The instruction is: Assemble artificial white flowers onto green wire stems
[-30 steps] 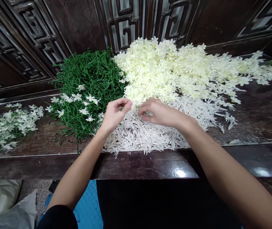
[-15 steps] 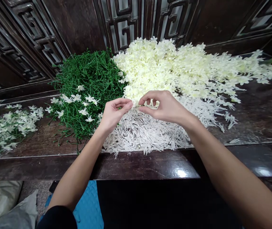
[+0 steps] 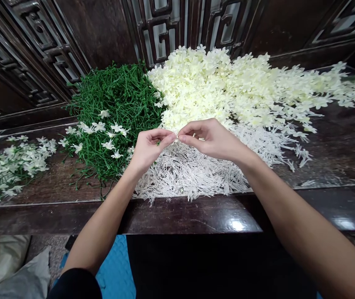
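Note:
My left hand [image 3: 149,149] is closed in a pinch, its fingertips on a small white flower piece [image 3: 176,140]. A bit of green shows under its fingers, perhaps a stem. Thumb and forefinger of my right hand [image 3: 211,135] are pinched at the same spot, touching the left fingertips; what they grip is mostly hidden. Below the hands spreads a pile of thin white stamen-like sprigs [image 3: 193,176]. Behind them lies a heap of cream-white artificial petals [image 3: 196,87]. A mound of green plastic stems [image 3: 118,95] is left of my left hand, with several assembled white flowers [image 3: 108,145] on it.
More white flowers on green stems [image 3: 15,164] lie at the far left of the dark wooden bench [image 3: 193,218]. Carved wooden panels [image 3: 103,33] rise behind the piles. Bags [image 3: 18,274] stand on the floor at lower left, near a blue textured surface [image 3: 117,265].
My right hand has moved slightly left, and its thumb and forefinger have closed to meet the left fingertips. The left hand has barely moved. The piles look the same.

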`<action>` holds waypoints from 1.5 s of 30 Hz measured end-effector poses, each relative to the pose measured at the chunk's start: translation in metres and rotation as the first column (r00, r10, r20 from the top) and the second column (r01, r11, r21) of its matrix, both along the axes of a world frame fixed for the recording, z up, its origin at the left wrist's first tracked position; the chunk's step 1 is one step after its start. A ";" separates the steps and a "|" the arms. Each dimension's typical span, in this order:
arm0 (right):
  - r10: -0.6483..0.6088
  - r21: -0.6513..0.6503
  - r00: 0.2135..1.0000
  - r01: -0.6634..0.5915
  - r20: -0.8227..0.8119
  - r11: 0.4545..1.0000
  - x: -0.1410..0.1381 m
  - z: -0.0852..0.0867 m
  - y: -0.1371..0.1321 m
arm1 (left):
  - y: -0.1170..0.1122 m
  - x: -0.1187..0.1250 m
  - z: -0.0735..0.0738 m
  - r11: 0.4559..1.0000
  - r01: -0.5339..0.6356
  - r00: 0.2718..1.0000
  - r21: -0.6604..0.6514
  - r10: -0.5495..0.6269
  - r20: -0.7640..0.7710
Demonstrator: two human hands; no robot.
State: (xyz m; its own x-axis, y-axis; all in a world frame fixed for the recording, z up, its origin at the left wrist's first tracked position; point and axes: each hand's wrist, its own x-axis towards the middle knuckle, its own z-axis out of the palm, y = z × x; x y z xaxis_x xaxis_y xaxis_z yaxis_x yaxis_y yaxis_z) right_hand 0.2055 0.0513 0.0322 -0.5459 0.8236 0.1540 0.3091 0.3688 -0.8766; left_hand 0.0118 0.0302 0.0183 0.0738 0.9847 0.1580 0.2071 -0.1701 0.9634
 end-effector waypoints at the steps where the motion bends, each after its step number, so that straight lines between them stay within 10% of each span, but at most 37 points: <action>1: -0.003 0.003 1.000 0.003 0.002 1.000 0.000 0.000 0.000 | 0.000 0.000 0.000 1.000 0.000 1.000 -0.001 0.000 -0.002; 45: 0.052 -0.050 0.998 -0.051 0.019 0.997 0.001 0.001 0.000 | 0.003 -0.004 -0.004 0.999 0.004 1.000 0.036 -0.005 0.006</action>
State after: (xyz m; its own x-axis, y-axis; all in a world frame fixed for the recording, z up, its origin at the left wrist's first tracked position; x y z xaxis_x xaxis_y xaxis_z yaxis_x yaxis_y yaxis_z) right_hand 0.2061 0.0515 0.0333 -0.5906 0.8005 0.1024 0.3085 0.3411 -0.8879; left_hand 0.0081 0.0333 0.0144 0.0771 0.9781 0.1934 0.1999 -0.2052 0.9581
